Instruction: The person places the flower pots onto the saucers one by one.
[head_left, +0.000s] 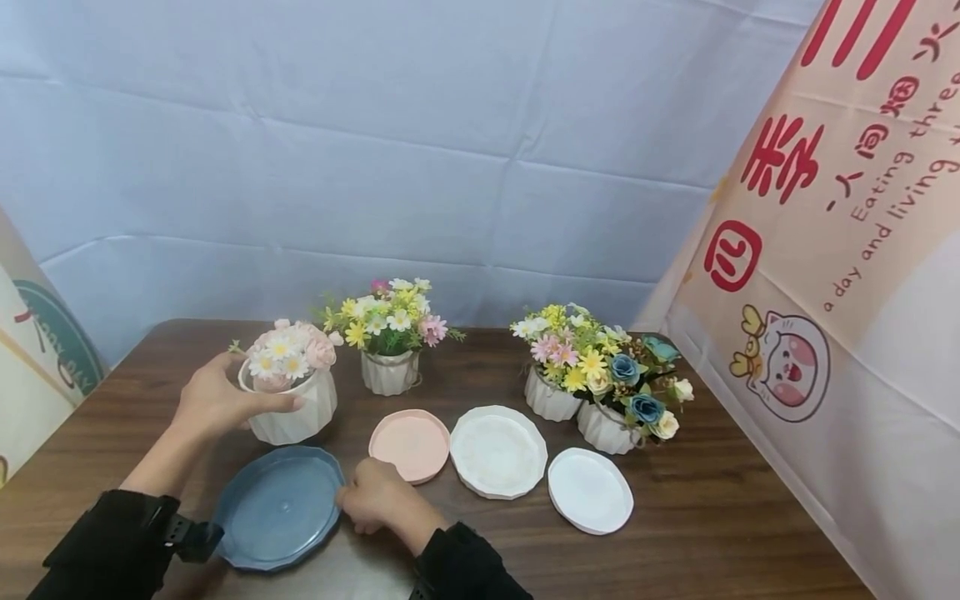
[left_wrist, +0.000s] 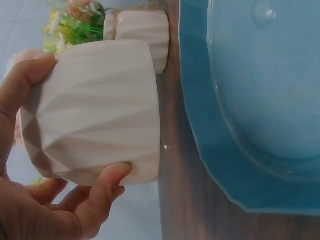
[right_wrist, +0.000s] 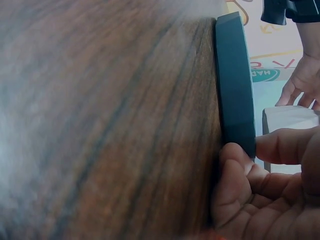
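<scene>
My left hand (head_left: 219, 400) grips a white ribbed flowerpot (left_wrist: 100, 115) with pale pink and white flowers (head_left: 285, 354), thumb on one side and fingers on the other. In the head view the pot stands just behind a blue faceted plate (head_left: 281, 507). My right hand (head_left: 386, 498) pinches the right rim of that plate between thumb and fingers; the right wrist view shows the plate's dark side wall (right_wrist: 235, 80) low at the wood, with fingertips right at its edge.
A pink plate (head_left: 409, 446), a white plate (head_left: 498, 452) and a smaller white plate (head_left: 590, 492) lie to the right. Behind them stand a mixed-flower pot (head_left: 390, 372), another flower pot (head_left: 551, 395) and a pot with blue roses (head_left: 609, 428). A printed cloth (head_left: 847, 333) hangs at the right.
</scene>
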